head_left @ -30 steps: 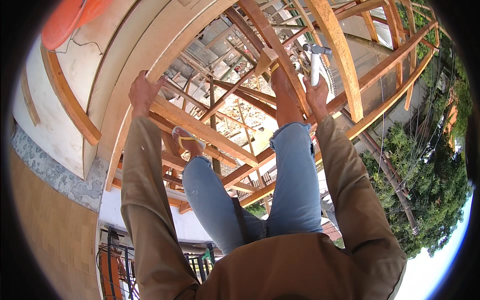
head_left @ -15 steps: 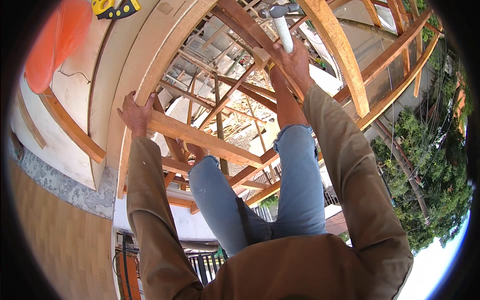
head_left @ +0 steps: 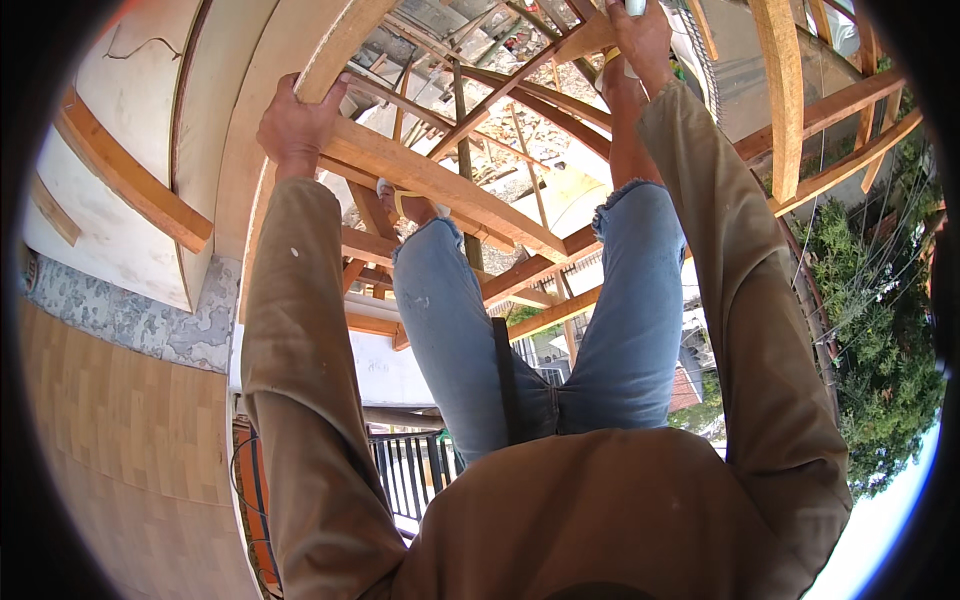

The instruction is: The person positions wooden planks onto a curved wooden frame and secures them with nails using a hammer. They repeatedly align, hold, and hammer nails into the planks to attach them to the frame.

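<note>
Under both hands [head_left: 296, 122], wooden beams [head_left: 440, 185].

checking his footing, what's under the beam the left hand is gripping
Under the wooden beam gripped by the left hand, more timber framing crosses, with rubble-strewn ground far below. A foot rests against the beam's lower edge. The blue-jeaned legs cover what lies beneath its near part.

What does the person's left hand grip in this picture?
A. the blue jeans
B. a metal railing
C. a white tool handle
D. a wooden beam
D: the left hand closes over the edge of a light wooden beam, while the right hand holds a white handle at the top edge.
</note>
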`<action>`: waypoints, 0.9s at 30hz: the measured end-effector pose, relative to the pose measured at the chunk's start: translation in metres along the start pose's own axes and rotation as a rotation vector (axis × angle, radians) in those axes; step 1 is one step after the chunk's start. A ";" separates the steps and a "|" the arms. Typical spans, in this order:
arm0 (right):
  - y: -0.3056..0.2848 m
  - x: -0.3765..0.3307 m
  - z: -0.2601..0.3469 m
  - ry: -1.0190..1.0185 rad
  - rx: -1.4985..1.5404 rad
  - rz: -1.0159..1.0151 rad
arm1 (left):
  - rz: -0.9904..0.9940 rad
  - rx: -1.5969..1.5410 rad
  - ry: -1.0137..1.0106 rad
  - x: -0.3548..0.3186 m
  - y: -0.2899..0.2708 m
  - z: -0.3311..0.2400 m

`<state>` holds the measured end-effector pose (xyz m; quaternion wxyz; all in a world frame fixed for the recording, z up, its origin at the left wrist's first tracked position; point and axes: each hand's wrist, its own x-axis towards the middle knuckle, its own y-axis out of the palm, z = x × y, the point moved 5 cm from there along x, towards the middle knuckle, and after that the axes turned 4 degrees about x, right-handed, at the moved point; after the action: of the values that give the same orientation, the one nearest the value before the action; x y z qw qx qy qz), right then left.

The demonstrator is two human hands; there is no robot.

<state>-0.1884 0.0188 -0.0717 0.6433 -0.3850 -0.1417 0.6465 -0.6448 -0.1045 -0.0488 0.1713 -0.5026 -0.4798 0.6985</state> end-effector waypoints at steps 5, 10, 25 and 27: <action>0.003 0.006 -0.006 -0.045 0.014 -0.001 | 0.041 -0.031 0.020 0.001 -0.002 0.002; 0.007 0.009 -0.006 -0.025 0.098 -0.008 | 0.054 -0.029 0.045 -0.001 -0.006 -0.001; 0.017 0.008 0.002 0.122 0.252 -0.041 | 0.016 -0.080 0.176 0.001 0.002 0.005; 0.007 0.014 -0.008 0.005 0.113 -0.075 | -0.019 -0.088 0.205 0.003 0.002 0.001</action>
<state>-0.1862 0.0284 -0.0857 0.6881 -0.3441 -0.1177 0.6279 -0.6463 -0.1036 -0.0519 0.2038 -0.5741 -0.4946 0.6199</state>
